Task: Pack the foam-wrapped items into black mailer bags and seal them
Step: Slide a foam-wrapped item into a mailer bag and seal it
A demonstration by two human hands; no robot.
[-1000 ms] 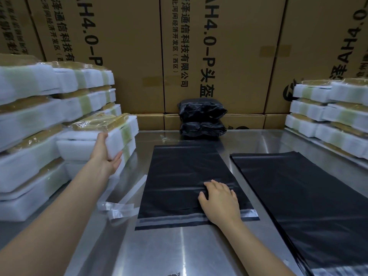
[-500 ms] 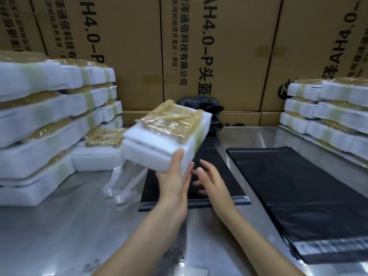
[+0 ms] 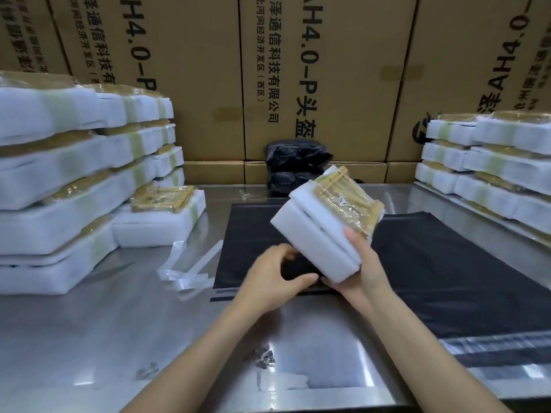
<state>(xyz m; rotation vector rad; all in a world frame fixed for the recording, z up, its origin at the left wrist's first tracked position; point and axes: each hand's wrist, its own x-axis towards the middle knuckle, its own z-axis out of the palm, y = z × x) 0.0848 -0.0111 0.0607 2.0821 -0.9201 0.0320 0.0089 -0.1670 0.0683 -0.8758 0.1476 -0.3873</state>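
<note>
My right hand [image 3: 368,265] grips the near end of a foam-wrapped item [image 3: 313,231], thumb on top, and holds it tilted above the table. The item is white foam with a yellow part under clear film on its upper face. Below it lies a flat black mailer bag [image 3: 250,234], its mouth and adhesive strip toward me. My left hand [image 3: 274,278] is at that mouth, with black film between its curled fingers and thumb; the hand is blurred.
Stacks of foam-wrapped items stand at the left [image 3: 59,204] and right [image 3: 492,162]. More flat black bags [image 3: 447,263] lie at the right. Packed black bags [image 3: 298,156] sit against the cardboard boxes [image 3: 328,70]. Peeled strips [image 3: 185,272] lie on the steel table [image 3: 89,338].
My left hand lifted the item off the left stack and passed it to my right hand. My left hand then dropped to the bag's mouth.
</note>
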